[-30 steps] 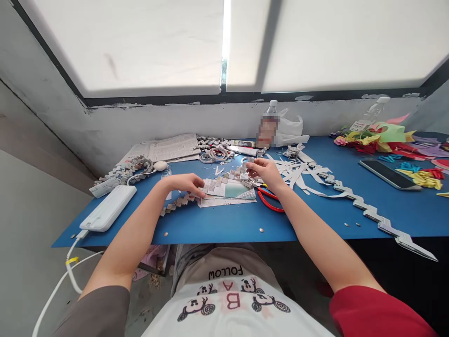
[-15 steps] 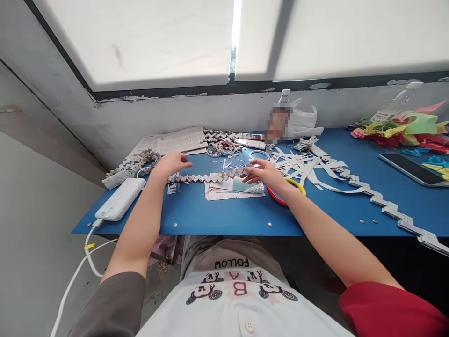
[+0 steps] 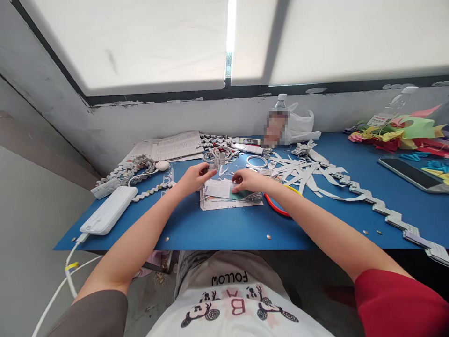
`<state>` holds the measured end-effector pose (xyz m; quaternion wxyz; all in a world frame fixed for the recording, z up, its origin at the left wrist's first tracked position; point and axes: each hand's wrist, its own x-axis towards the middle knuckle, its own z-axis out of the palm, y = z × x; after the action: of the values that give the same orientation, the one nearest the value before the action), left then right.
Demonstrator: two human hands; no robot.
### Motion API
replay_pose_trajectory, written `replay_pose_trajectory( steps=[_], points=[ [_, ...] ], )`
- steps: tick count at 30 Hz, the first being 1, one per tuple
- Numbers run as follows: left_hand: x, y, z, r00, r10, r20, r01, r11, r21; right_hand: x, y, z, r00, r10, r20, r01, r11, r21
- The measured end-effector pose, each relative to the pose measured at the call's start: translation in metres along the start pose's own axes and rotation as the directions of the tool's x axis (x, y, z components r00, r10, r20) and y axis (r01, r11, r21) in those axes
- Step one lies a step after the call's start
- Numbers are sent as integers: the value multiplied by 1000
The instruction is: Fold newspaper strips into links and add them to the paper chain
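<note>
A: What's left of the paper stack (image 3: 217,205) on the tabletop (image 3: 217,234)?
B: A cabled device (image 3: 108,210), well apart from it; newspapers (image 3: 177,147) lie behind the stack, to the left.
A: And behind?
B: A tube (image 3: 248,149) directly behind it, a bottle (image 3: 275,127) and a bag (image 3: 302,124) behind it to the right.
A: Right of it? Before it?
B: Loose strips (image 3: 307,174) to its right, near and slightly behind; farther right, a paper chain (image 3: 382,208) and a phone (image 3: 410,175). Before it, slightly to the right, 1 stud (image 3: 269,237).

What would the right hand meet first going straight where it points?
The right hand would probably meet the paper slip, though depth is unclear; they may touch. The left hand lies beyond.
</note>
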<state>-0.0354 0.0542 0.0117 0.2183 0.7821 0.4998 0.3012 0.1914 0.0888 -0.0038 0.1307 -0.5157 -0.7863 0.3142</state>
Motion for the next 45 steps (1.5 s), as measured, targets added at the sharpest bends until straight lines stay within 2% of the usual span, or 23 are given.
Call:
replay_pose_trajectory(
  steps=[2, 4, 11, 17, 24, 29, 35, 38, 42, 45],
  points=[
    [0, 0, 2, 1000, 1, -17, -1, 1000, 28, 8, -2, 2, 1000, 27, -10, -28, 992, -122],
    [0, 1, 5, 1000, 0, -14, 0, 999, 46, 15, -5, 3, 999, 41, 5, -40, 986, -164],
    [1, 1, 12, 999, -40, 10, 40, 997, 59, 27, -1, -1, 997, 11, 79, -2, 993, -116],
    [-2, 9, 13, 1000, -1, 18, 0, 996, 90, 27, -1, -1, 996, -22, 86, 32, 993, -117],
    [-4, 13, 15, 999, -31, 34, 27, 992, 122, 25, 10, 2, 989, -120, -83, 117, 993, -32],
    [0, 4, 21, 996, -87, -8, 87, 993, 76, 21, 10, -5, 984, 17, -177, -5, 998, 65],
    [5, 1, 23, 987, -164, -3, 163, 986, -43, 18, 10, -17, 926, 23, -378, 27, 992, 125],
    [5, 2, 20, 979, -201, -20, 197, 973, -123, 14, 10, -28, 886, 43, -461, 82, 965, 248],
    [1, 8, 12, 973, -208, -98, 178, 951, -253, 4, 10, -43, 901, 166, -401, 20, 908, 420],
    [-4, 12, 8, 967, -197, -164, 146, 949, -279, 2, 14, -45, 912, 205, -356, -17, 885, 466]
  ],
)
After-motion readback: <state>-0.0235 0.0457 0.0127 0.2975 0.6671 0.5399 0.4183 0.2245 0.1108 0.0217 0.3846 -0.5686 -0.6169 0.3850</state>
